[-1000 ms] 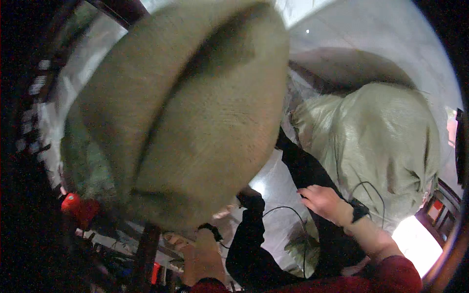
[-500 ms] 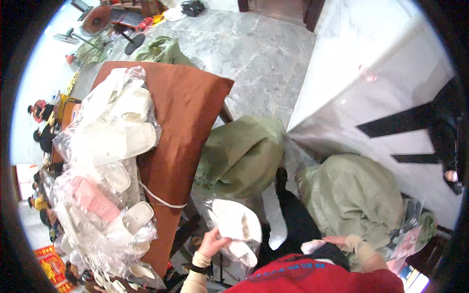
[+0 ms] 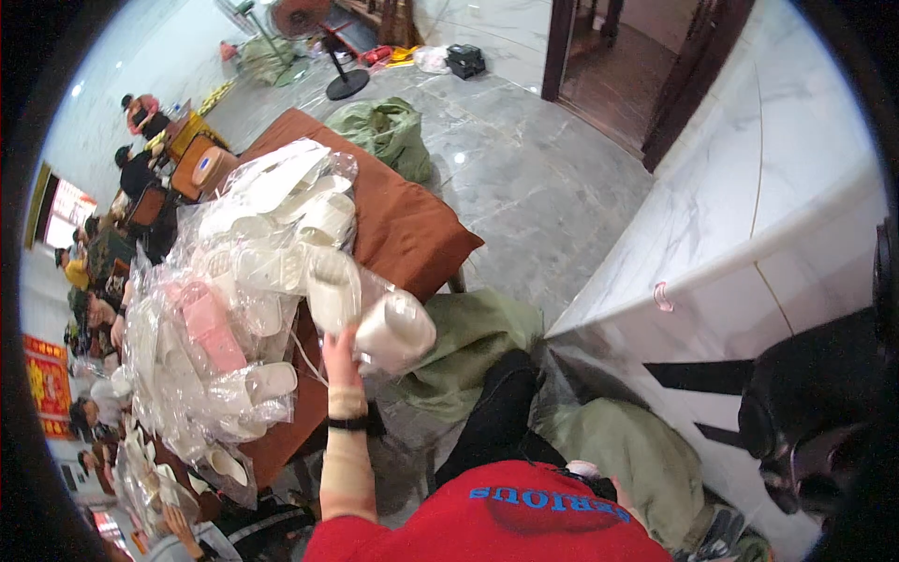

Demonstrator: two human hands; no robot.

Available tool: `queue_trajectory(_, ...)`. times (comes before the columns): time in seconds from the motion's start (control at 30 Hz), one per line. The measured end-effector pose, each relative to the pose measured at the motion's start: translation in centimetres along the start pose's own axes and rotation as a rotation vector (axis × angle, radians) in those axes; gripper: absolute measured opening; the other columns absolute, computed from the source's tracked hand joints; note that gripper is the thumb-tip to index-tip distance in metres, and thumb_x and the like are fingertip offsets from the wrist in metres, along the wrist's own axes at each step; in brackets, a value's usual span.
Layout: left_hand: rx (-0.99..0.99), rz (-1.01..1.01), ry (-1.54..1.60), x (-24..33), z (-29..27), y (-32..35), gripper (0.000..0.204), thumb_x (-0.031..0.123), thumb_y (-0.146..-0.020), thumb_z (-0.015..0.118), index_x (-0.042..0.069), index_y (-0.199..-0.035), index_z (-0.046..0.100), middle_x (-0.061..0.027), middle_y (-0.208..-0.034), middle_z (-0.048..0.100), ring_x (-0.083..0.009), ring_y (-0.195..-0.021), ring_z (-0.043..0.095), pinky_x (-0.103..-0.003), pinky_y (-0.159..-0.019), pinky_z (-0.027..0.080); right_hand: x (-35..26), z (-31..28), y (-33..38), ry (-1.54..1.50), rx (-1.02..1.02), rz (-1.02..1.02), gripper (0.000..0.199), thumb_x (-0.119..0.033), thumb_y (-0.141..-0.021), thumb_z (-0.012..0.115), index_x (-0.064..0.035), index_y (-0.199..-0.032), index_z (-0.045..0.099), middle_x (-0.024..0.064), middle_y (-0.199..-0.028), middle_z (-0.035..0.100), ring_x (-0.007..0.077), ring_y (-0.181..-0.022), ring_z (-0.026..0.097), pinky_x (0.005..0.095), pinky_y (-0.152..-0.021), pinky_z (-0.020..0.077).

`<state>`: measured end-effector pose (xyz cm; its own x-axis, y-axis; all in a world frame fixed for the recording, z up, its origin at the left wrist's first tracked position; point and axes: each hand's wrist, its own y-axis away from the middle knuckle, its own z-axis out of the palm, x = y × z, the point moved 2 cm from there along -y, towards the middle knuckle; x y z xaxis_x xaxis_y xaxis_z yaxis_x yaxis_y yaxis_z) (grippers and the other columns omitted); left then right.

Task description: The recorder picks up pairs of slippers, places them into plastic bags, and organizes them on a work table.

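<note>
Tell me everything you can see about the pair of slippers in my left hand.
The slippers are off-white and look like smooth rubber or plastic, with broad straps, inside clear, shiny wrapping. They show side by side, at an angle. Your left hand grips them at their near side, by the edge of the brown-covered table. Whether they touch the bagged pile is unclear.

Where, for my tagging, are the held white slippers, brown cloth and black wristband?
Held white slippers (image 3: 401,328), head view: one slipper's middle.
Brown cloth (image 3: 412,229), head view: uncovered part.
Black wristband (image 3: 347,423), head view: middle.
</note>
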<state>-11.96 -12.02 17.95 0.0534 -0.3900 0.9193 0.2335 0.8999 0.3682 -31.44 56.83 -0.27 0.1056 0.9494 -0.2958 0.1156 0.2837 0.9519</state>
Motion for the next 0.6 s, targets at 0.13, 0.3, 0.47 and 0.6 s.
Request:
queue_trajectory(0.13, 0.165, 0.020, -0.129, -1.2, 5.9, -9.9, 0.042, 0.024, -0.081, 0.066, 0.003, -0.113, 0.049, -0.0082, -0.096, 0.058, -0.0197, -0.067, 0.058, -0.028, -0.048, 0.048, -2.9, -3.9, -0.9, 0.051, 0.075, 0.043, 0.059, -0.055, -0.083, 0.053, -0.0116, -0.123, 0.057, 0.0117, -0.120, 0.060, 0.0244, -0.114, 0.055, 0.0382, -0.089, 0.0466)
queue_trajectory(0.3, 0.286, 0.345, -0.300, -2.8, 12.3, -19.3, 0.054, 0.029, -0.082, 0.067, -0.002, -0.120, 0.046, -0.0189, -0.108, 0.056, -0.0309, -0.087, 0.058, -0.043, -0.068, 0.051, -7.7, -9.2, -2.7, 0.045, 0.201, 0.084, 0.057, -0.053, -0.083, 0.054, -0.0114, -0.122, 0.058, 0.0119, -0.119, 0.060, 0.0243, -0.114, 0.055, 0.0382, -0.089, 0.0463)
queue_trajectory(0.47, 0.281, 0.842, -1.117, -6.1, 17.6, -19.2, 0.071, 0.034, -0.085, 0.059, 0.000, -0.140, 0.030, -0.0206, -0.138, 0.040, -0.0331, -0.128, 0.036, -0.044, -0.107, 0.026, -7.2, -8.6, -2.7, -0.078, 0.290, 0.234, 0.056, -0.051, -0.083, 0.056, -0.0112, -0.121, 0.058, 0.0120, -0.119, 0.061, 0.0242, -0.113, 0.055, 0.0381, -0.090, 0.0459)
queue_trajectory(0.6, 0.261, 0.658, -1.127, -5.9, 18.9, -18.6, 0.071, 0.031, -0.086, 0.057, 0.000, -0.142, 0.028, -0.0186, -0.143, 0.036, -0.0316, -0.131, 0.033, -0.043, -0.110, 0.022, -9.4, -8.7, -3.4, -0.191, 0.371, 0.355, 0.055, -0.050, -0.082, 0.056, -0.0111, -0.120, 0.058, 0.0121, -0.118, 0.061, 0.0241, -0.113, 0.055, 0.0381, -0.090, 0.0457)
